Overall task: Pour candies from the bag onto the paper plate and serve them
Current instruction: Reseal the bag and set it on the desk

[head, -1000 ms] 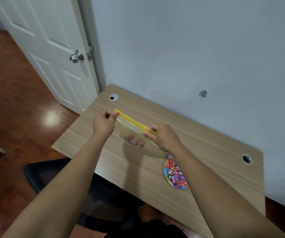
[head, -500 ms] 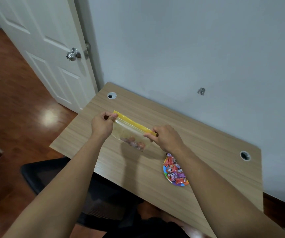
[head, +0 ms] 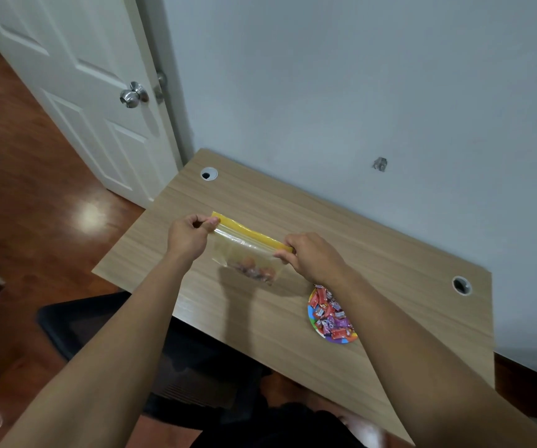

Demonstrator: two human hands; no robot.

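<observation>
A clear zip bag (head: 246, 253) with a yellow top strip hangs above the wooden desk (head: 389, 286), held upright between both hands. My left hand (head: 189, 236) pinches the strip's left end. My right hand (head: 312, 257) pinches its right end. Some wrapped candies (head: 254, 270) lie at the bag's bottom. A colourful paper plate (head: 317, 328) sits on the desk to the right, below my right wrist, heaped with red, pink and purple wrapped candies (head: 330, 315); my forearm hides its right part.
The desk stands against a grey wall, with cable holes at its far left (head: 209, 173) and far right (head: 461, 285). A white door with a metal knob (head: 133, 95) is at left. A black chair (head: 105, 328) sits under the desk's near edge.
Both hands keep hold of the bag's top strip. The bag hangs at nearly the same spot; only the view has shifted slightly.
</observation>
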